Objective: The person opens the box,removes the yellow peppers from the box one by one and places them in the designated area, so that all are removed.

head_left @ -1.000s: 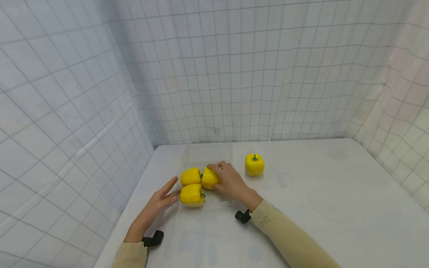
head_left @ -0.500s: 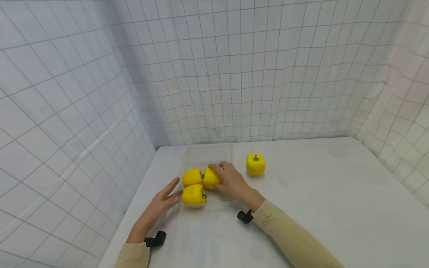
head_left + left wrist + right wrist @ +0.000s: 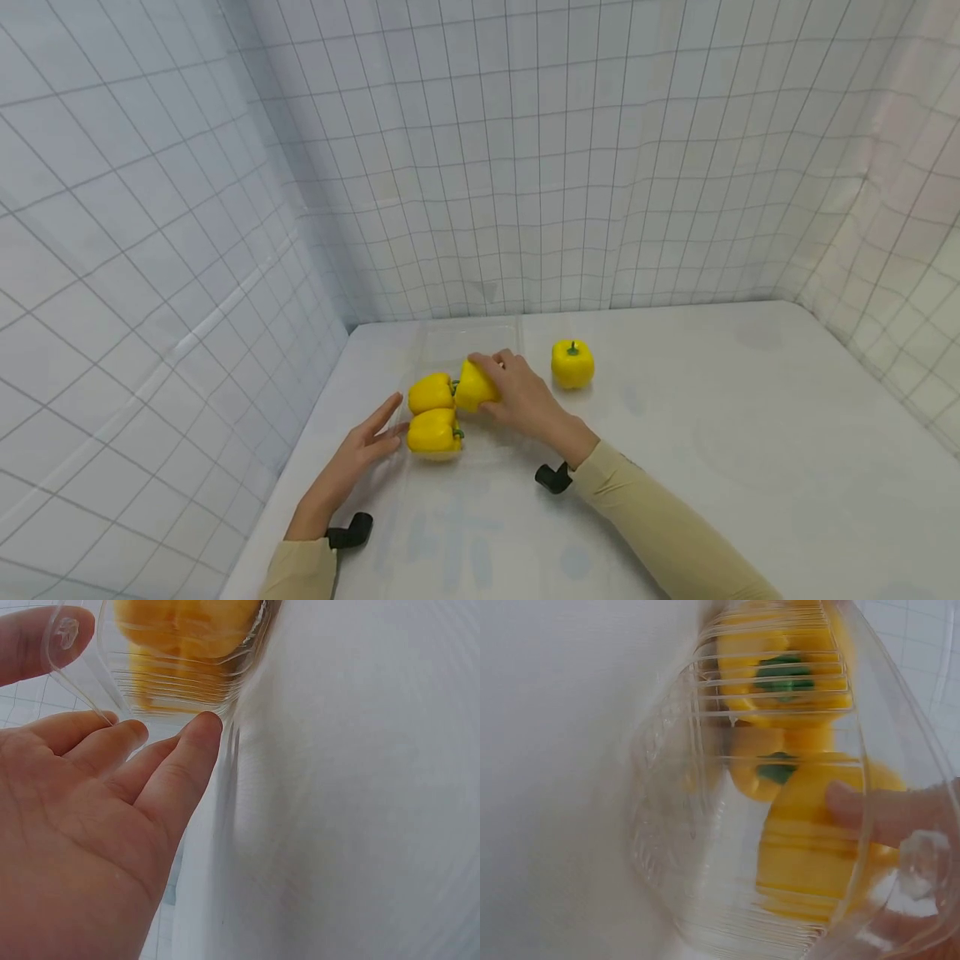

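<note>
A clear plastic clamshell container lies on the table, its hinged lid folded back at the far side. Two yellow bell peppers lie on their sides in its left half, a rear pepper and a front pepper, stems to the right. My right hand grips a third yellow bell pepper between thumb and fingers, tilted, beside the rear one; its underside is hidden in the head view. At the container's left wall my left hand rests with fingers extended, its fingertips at the plastic.
Another yellow bell pepper stands upright on the white table, right of the container. Grid-patterned white curtains enclose the back and both sides.
My right hand has raised the gripped pepper slightly and tilted it. The left hand and the other peppers keep their places; the head view has shifted a little.
</note>
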Demonstrator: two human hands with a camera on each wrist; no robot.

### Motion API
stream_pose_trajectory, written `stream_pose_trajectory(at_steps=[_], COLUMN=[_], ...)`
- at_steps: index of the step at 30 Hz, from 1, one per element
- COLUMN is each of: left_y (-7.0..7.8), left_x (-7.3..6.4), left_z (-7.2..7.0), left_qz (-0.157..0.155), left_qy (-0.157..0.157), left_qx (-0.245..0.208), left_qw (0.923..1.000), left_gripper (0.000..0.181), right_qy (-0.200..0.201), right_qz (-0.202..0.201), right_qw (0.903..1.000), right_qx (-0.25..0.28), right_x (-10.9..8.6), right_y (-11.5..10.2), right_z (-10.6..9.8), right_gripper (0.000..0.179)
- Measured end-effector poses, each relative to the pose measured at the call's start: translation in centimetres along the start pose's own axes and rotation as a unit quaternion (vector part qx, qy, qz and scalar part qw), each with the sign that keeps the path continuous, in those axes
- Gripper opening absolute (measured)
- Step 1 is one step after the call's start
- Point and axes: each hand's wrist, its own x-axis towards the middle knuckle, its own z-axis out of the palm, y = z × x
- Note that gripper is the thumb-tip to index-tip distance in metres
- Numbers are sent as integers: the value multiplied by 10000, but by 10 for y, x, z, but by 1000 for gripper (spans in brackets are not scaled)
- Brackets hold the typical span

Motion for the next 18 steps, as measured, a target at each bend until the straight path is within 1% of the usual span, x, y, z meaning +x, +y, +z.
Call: stream_pose_trajectory(at_steps=[10, 18], left_y=[3, 2], left_x=[-1, -1], left_z=[0, 0], left_qz=[-50, -55], left_qy=[26, 6], left_qx=[-8, -31], left_qw=[10000, 10000], left_gripper=[69, 69], right_qy=[147, 333], right_qz=[-70, -109], right_qw=[9999, 9994], right_qx=[-57, -44], right_x=[-2, -6], right_y=[-4, -6], right_z=[-11, -21], right_gripper=[74, 75])
